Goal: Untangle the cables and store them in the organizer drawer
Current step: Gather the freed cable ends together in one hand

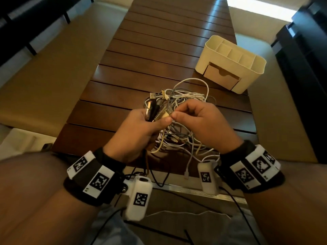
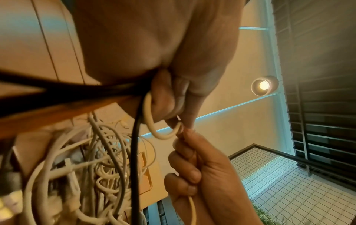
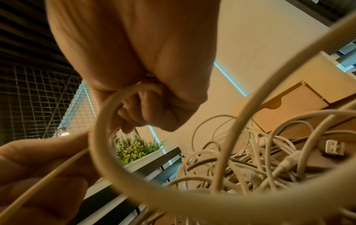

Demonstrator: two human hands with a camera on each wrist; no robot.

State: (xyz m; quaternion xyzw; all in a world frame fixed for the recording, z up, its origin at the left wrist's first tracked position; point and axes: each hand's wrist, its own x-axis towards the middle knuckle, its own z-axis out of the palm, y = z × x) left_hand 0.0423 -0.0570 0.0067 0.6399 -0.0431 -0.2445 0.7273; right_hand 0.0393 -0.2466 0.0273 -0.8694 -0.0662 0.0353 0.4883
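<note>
1. Head view: one tangle of white, grey and black cables (image 1: 178, 106) lies on the slatted wooden table (image 1: 123, 80), near one cream organizer (image 1: 230, 64) whose single drawer (image 1: 221, 76) is closed. The left hand (image 1: 141, 131) grips several plug ends; the right hand (image 1: 200, 121) pinches a cream cable.
2. Left wrist view: both hands hold one cream cable loop (image 2: 154, 121).
3. Right wrist view: the loop (image 3: 108, 121) runs through curled fingers (image 3: 134, 106).

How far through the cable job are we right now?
Early. Nothing is stored: the organizer's drawer is shut. In hand: the left hand grips several plug ends while the right hand pinches a cream cable. Left: the cable tangle still heaped on the table.
</note>
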